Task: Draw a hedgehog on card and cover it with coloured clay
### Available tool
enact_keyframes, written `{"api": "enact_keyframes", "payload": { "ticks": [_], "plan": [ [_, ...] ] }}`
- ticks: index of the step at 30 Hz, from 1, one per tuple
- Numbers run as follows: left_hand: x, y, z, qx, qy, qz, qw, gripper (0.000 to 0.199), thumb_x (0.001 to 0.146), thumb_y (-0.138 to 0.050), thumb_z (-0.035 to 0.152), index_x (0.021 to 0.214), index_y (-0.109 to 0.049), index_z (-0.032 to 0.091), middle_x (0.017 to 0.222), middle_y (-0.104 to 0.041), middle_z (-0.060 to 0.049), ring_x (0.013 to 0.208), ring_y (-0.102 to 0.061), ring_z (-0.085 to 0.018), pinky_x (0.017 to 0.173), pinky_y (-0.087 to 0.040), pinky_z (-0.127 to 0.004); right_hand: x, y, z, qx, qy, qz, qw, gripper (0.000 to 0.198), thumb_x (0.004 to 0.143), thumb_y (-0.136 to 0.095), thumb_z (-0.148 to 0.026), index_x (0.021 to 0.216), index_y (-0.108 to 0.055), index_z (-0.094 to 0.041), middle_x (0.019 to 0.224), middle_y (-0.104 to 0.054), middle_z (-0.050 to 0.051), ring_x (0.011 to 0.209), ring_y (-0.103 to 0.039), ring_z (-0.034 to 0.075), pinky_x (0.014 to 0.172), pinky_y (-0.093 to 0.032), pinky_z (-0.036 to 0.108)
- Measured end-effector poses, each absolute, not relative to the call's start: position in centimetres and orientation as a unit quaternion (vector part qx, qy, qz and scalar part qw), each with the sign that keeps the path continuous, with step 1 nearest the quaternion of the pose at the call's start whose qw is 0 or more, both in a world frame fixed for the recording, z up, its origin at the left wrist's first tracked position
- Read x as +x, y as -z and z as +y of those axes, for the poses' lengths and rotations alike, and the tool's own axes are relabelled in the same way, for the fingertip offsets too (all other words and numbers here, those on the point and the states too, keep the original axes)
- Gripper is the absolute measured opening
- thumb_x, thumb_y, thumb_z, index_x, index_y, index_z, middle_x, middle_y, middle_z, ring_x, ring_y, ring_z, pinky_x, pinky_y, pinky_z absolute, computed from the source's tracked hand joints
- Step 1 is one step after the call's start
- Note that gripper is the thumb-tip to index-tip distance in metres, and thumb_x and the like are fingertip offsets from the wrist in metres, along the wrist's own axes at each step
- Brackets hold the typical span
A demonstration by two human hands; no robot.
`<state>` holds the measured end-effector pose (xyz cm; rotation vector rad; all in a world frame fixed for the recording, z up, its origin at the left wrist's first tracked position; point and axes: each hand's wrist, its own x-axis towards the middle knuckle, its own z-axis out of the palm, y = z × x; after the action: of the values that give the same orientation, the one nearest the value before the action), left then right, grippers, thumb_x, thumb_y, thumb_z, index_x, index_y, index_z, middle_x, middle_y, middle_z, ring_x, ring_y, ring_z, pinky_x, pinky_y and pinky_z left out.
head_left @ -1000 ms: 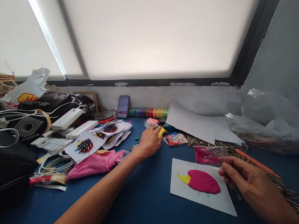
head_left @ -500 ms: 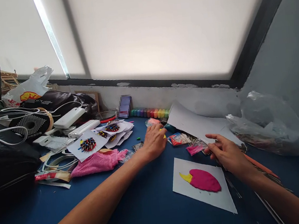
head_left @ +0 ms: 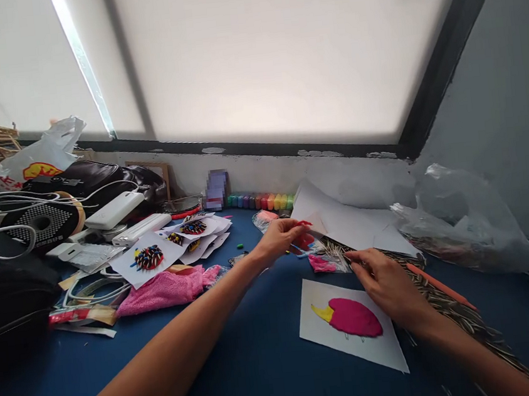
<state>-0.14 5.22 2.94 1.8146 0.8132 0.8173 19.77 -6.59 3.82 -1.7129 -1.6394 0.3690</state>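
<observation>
My left hand (head_left: 280, 237) pinches a small clear bag of red modelling clay (head_left: 303, 241), lifted above the table. Closed at the fingertips, my right hand (head_left: 381, 277) is on the right edge of a clear bag of pink clay (head_left: 323, 263). In front of both hands lies a white paper card (head_left: 314, 331). It bears a flat magenta clay body (head_left: 355, 317) with a yellow clay pointed head (head_left: 322, 311), and small drawn legs below. Striped sunflower seeds (head_left: 446, 308) lie under and beside my right hand.
An orange pencil-like stick (head_left: 439, 285) rests on the seeds. White sheets (head_left: 342, 215) and a plastic bag (head_left: 476, 232) stand behind. To the left are finished seed-covered cards (head_left: 148, 257), a pink cloth (head_left: 165, 290), power banks (head_left: 114, 209) and a black bag (head_left: 3, 282). Clay pots (head_left: 265, 201) line the wall.
My left hand has come up and right from the table and now holds the bag of red clay. My right hand and the pink clay bag have shifted left.
</observation>
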Motion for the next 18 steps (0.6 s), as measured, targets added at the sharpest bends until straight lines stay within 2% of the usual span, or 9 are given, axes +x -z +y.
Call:
{"api": "enact_keyframes", "payload": {
  "ticks": [5, 8, 11, 14, 16, 17, 18],
  "plan": [
    [0.1, -4.0, 3.3, 0.709, -0.233, 0.243, 0.619, 0.04, 0.089, -0.062, 0.047, 0.104, -0.066, 0.01, 0.088, -0.073, -0.012, 0.07, -0.07, -0.015, 0.066, -0.058, -0.03, 19.8, -4.9, -8.3, -0.658, -0.219, -0.594, 0.408, 0.048, 0.089, -0.047, -0.054, 0.106, -0.069, -0.016, 0.087, -0.071, 0.01, 0.076, -0.066, 0.023, 0.066, -0.054, 0.034],
    [0.7, -4.1, 2.3, 0.677, -0.156, 0.162, 0.701, 0.049, 0.079, -0.071, 0.055, 0.101, -0.067, 0.012, 0.085, -0.072, -0.009, 0.068, -0.07, -0.015, 0.066, -0.056, -0.028, 19.8, -5.0, -9.4, -0.642, -0.268, -0.576, 0.429, 0.053, 0.087, -0.048, -0.064, 0.095, -0.07, -0.017, 0.086, -0.07, 0.009, 0.075, -0.066, 0.022, 0.066, -0.055, 0.033],
    [1.0, -4.4, 1.7, 0.671, -0.124, 0.139, 0.717, 0.052, 0.077, -0.072, 0.057, 0.102, -0.066, 0.012, 0.084, -0.072, -0.009, 0.068, -0.07, -0.016, 0.066, -0.056, -0.028, 19.8, -4.9, -10.1, -0.631, -0.298, -0.564, 0.441, 0.055, 0.08, -0.055, -0.071, 0.078, -0.068, -0.018, 0.075, -0.067, 0.006, 0.067, -0.063, 0.019, 0.062, -0.054, 0.03],
    [0.9, -4.7, 2.1, 0.709, -0.155, 0.181, 0.664, 0.044, 0.091, -0.058, 0.051, 0.111, -0.064, 0.012, 0.088, -0.072, -0.01, 0.071, -0.07, -0.015, 0.067, -0.056, -0.027, 20.0, -4.7, -10.2, -0.638, -0.296, -0.55, 0.451, 0.055, 0.073, -0.06, -0.074, 0.067, -0.062, -0.02, 0.069, -0.063, 0.004, 0.062, -0.059, 0.017, 0.056, -0.05, 0.028],
    [0.7, -4.7, 3.0, 0.768, -0.202, 0.259, 0.55, 0.04, 0.1, -0.042, 0.043, 0.116, -0.063, 0.013, 0.099, -0.072, -0.012, 0.079, -0.071, -0.015, 0.069, -0.056, -0.026, 20.3, -4.5, -9.9, -0.647, -0.289, -0.54, 0.454, 0.056, 0.071, -0.06, -0.076, 0.065, -0.06, -0.02, 0.067, -0.061, 0.003, 0.059, -0.057, 0.015, 0.052, -0.047, 0.027],
    [0.5, -4.6, 3.6, 0.801, -0.231, 0.319, 0.45, 0.038, 0.101, -0.038, 0.038, 0.115, -0.064, 0.014, 0.104, -0.071, -0.011, 0.082, -0.07, -0.015, 0.071, -0.055, -0.026, 20.6, -4.4, -9.7, -0.653, -0.286, -0.535, 0.453, 0.056, 0.07, -0.06, -0.077, 0.066, -0.06, -0.021, 0.065, -0.06, 0.003, 0.057, -0.056, 0.015, 0.05, -0.045, 0.026],
    [0.4, -4.3, 4.1, 0.804, -0.254, 0.356, 0.402, 0.036, 0.1, -0.037, 0.031, 0.117, -0.062, 0.012, 0.109, -0.07, -0.013, 0.089, -0.069, -0.017, 0.076, -0.055, -0.029, 20.9, -4.2, -9.5, -0.659, -0.283, -0.532, 0.45, 0.056, 0.07, -0.06, -0.076, 0.066, -0.06, -0.021, 0.064, -0.06, 0.002, 0.055, -0.054, 0.015, 0.048, -0.043, 0.026]
  ]
}}
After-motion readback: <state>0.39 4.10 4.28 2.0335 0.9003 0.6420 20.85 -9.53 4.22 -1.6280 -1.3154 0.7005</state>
